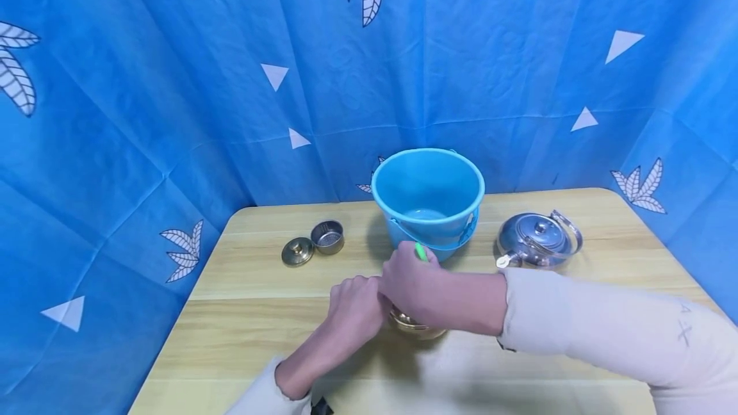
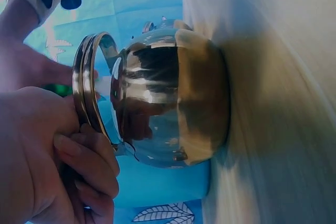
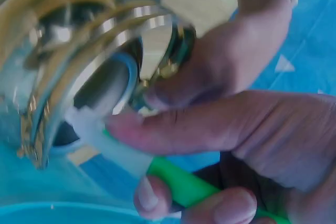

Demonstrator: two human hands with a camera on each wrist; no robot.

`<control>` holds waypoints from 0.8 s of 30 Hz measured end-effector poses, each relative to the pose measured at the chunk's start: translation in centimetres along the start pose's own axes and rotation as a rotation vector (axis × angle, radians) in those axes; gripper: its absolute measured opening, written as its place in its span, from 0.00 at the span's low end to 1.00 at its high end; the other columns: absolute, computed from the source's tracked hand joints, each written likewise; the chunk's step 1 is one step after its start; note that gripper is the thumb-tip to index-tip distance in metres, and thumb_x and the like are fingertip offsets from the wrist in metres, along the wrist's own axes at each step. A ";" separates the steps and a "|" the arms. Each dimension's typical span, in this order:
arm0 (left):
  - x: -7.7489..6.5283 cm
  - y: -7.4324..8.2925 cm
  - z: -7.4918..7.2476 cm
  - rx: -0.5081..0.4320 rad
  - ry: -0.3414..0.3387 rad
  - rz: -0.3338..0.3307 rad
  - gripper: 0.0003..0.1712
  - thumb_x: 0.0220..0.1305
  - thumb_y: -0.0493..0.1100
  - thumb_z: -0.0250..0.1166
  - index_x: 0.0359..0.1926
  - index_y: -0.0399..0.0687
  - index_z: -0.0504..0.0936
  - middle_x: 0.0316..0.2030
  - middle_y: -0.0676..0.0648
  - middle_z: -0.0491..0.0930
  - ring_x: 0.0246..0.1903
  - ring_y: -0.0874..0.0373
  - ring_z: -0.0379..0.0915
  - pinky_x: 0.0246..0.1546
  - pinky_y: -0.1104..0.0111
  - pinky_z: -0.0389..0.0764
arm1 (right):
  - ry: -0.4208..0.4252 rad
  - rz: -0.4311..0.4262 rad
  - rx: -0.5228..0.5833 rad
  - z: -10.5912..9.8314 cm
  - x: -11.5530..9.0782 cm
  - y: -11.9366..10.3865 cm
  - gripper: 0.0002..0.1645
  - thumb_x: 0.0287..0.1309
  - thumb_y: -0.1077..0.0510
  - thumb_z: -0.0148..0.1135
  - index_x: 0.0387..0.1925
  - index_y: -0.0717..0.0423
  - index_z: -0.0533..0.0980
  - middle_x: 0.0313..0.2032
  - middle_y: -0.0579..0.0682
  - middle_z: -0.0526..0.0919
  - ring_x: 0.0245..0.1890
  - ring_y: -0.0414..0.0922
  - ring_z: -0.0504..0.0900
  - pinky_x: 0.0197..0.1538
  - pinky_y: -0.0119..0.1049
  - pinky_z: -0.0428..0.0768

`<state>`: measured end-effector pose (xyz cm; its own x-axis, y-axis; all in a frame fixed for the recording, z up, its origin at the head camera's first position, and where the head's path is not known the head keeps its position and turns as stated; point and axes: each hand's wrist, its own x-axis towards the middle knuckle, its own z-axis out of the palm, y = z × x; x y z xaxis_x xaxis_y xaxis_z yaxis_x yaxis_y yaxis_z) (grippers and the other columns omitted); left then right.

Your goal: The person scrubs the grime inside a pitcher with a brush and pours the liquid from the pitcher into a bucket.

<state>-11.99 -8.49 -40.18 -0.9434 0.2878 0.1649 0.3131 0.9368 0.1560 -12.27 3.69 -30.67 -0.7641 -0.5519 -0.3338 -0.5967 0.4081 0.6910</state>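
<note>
A shiny gold teapot (image 1: 418, 326) stands on the wooden table in front of me, mostly hidden under my hands in the head view. My left hand (image 1: 359, 303) grips its double-banded handle (image 2: 89, 85), fingers curled round one side. My right hand (image 1: 412, 280) holds a green-handled brush (image 3: 181, 179) with a whitish head, thumb along it and fingers curled beneath. In the right wrist view, the white end lies across the teapot's open mouth, inside the handle's arch. Only a bit of green shows above the right fist in the head view.
Behind the hands stands a light blue bucket (image 1: 429, 234). A silver kettle (image 1: 533, 242) sits to its right, spout toward the right forearm. Back left are a small lid (image 1: 296, 251) and a metal strainer cup (image 1: 327, 237). A blue curtain (image 1: 346, 82) hangs behind the table.
</note>
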 end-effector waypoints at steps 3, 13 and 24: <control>0.0 0.2 0.1 0.010 -0.005 -0.015 0.25 0.70 0.51 0.50 0.14 0.57 0.63 0.11 0.54 0.64 0.13 0.58 0.60 0.11 0.66 0.58 | -0.012 -0.048 0.039 0.0 0.7 1.2 0.03 0.54 0.52 0.61 0.28 0.43 0.75 0.19 0.42 0.74 0.16 0.37 0.66 0.20 0.30 0.66; 0.1 0.5 0.3 0.001 0.021 -0.040 0.26 0.71 0.50 0.50 0.12 0.56 0.64 0.09 0.54 0.64 0.11 0.57 0.59 0.10 0.65 0.57 | -0.081 -0.164 0.350 1.2 1.6 4.8 0.16 0.47 0.55 0.72 0.39 0.44 0.78 0.27 0.42 0.79 0.26 0.40 0.75 0.43 0.44 0.85; 0.4 0.7 -0.4 0.033 -0.075 -0.045 0.27 0.72 0.52 0.48 0.12 0.55 0.65 0.10 0.52 0.65 0.12 0.56 0.61 0.12 0.64 0.59 | 0.145 -0.081 0.532 5.4 0.1 4.9 0.09 0.54 0.49 0.69 0.26 0.44 0.76 0.16 0.41 0.71 0.16 0.41 0.65 0.20 0.33 0.64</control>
<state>-12.13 -7.76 -39.63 -0.9623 0.2583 0.0848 0.2676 0.9548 0.1293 -16.55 9.55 -30.76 -0.6913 -0.6761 -0.2551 -0.7226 0.6501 0.2351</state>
